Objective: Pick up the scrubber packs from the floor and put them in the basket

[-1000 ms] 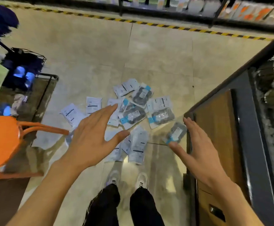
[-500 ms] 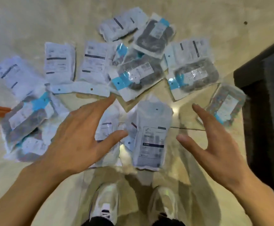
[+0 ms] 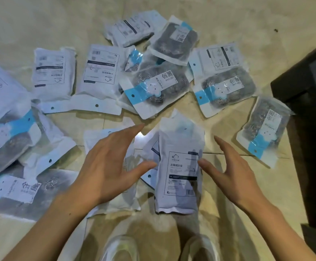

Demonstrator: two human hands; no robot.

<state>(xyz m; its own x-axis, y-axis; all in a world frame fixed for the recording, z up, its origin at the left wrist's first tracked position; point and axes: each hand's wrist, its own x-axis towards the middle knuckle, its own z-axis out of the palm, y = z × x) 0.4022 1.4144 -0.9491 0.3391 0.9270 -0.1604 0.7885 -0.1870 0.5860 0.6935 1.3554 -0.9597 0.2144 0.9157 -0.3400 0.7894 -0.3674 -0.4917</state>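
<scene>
Several scrubber packs lie scattered on the beige tiled floor, some label side up, some showing grey steel wool with a blue band. One white pack (image 3: 180, 166) lies straight ahead, label up. My left hand (image 3: 108, 166) hovers open just left of it, over another white pack (image 3: 113, 204), thumb near the pack's left edge. My right hand (image 3: 230, 170) is open on its right side, thumb close to the pack's right edge. Neither hand grips anything. A blue-banded pack (image 3: 153, 87) lies beyond them. No basket is in view.
A dark shelf or cabinet base (image 3: 311, 91) stands at the right edge, close to the rightmost pack (image 3: 264, 129). My two light shoes (image 3: 119, 249) are at the bottom, just behind the packs. More packs pile at the left (image 3: 6, 132).
The view has dropped much closer to the floor; the stool and shelves have left the frame. Both hands have come down and closed in on either side of the middle white pack.
</scene>
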